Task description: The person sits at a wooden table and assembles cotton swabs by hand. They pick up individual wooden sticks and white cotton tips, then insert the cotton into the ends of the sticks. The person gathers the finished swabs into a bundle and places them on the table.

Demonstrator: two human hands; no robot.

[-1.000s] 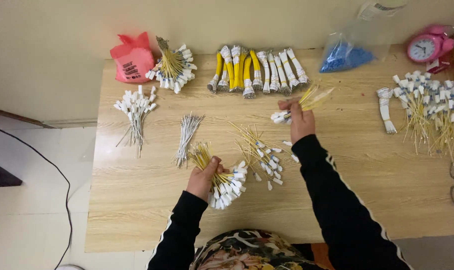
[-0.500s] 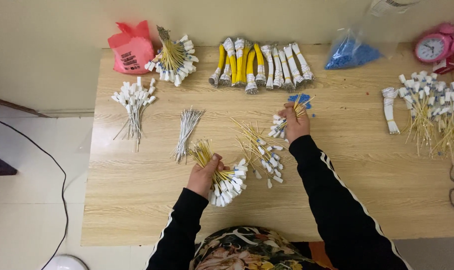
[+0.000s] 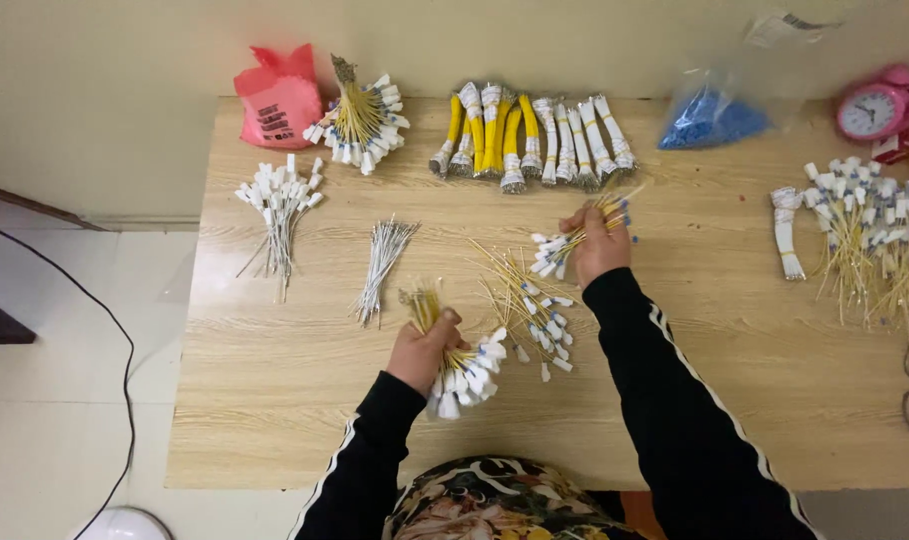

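Head view: your left hand [image 3: 421, 348] is fisted around a bundle of yellow wires [image 3: 452, 360], white connectors fanned out so the ends stay aligned. Your right hand [image 3: 596, 243] pinches a few wires [image 3: 574, 238] above the loose pile [image 3: 529, 300] on the wooden table [image 3: 274, 400], keeping them separate.

A red plastic bag [image 3: 277, 98] with dark print stands crumpled at the far left corner of the wooden surface [image 3: 274, 400], just beside a fanned bundle of yellow wires with white ends [image 3: 362, 115]. Toward the far right, a clear plastic bag [image 3: 719, 105] slumps against the wall, its lower part filled with small blue pieces, near a pink alarm clock [image 3: 879, 103].
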